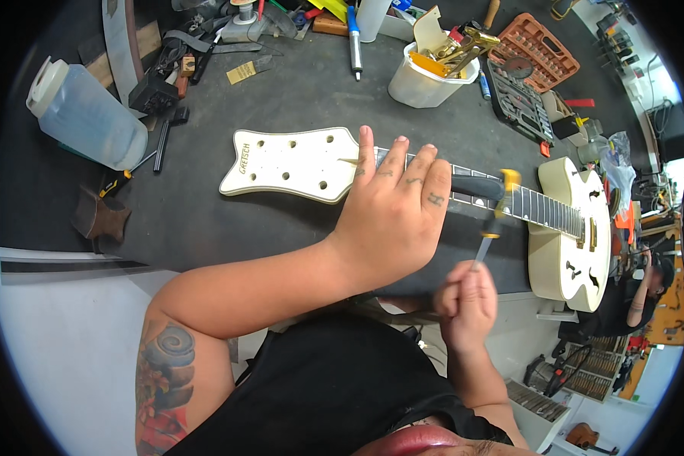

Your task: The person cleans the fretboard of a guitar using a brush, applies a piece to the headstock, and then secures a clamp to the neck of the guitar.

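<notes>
A cream electric guitar (566, 262) lies on the bench, its headstock (281, 163) toward the left, with six holes visible and no tuners. My left hand (395, 216) lies across the upper neck, fingers straight and side by side over the fretboard (551, 209). A dark bar (475, 185) extends right from beneath those fingers. My right hand (467, 300), below the neck, is closed on the silver shaft of a yellow-and-black tool (492, 226), whose upper end is over the fretboard. Whether that end touches the bar or the frets, I cannot tell.
Around the dark bench (182, 220) stand a translucent jug (87, 114), a white tub (425, 87) of metal parts, an orange case (532, 49), a socket set (517, 102) and scattered tools. A co-worker (638, 300) is at the far right, beyond the guitar.
</notes>
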The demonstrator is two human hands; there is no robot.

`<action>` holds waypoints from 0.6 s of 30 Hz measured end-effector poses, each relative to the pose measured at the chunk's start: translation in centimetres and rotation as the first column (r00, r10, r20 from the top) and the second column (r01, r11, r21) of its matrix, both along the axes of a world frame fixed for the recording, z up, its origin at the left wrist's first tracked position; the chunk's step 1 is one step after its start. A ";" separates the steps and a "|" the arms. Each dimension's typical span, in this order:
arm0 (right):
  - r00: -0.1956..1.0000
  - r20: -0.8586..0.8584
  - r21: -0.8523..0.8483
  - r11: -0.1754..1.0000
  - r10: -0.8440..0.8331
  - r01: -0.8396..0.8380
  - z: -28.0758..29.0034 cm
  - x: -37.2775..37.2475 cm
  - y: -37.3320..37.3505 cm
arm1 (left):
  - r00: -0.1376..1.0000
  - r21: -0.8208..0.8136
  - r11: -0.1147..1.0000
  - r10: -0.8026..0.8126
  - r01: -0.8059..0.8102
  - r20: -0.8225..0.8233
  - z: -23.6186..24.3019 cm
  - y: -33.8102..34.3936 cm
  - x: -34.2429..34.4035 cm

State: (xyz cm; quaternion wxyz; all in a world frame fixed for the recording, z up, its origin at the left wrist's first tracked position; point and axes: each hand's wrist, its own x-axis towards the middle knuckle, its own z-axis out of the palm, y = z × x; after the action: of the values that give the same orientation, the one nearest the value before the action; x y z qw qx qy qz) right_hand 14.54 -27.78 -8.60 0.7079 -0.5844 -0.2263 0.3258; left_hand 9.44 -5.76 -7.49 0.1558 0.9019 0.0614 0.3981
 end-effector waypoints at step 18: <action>0.996 0.035 -0.059 0.995 -0.078 0.080 -0.2 0.6 -0.7 | 1.000 -0.001 1.000 0.000 0.000 -0.029 0.2 -0.2 -0.1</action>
State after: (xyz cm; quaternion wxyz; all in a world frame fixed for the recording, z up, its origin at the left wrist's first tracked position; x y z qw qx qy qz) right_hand 15.14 -28.52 -8.77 0.6984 -0.6193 -0.2045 0.2948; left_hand 9.32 -5.99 -7.28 0.1553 0.9075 0.0637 0.3851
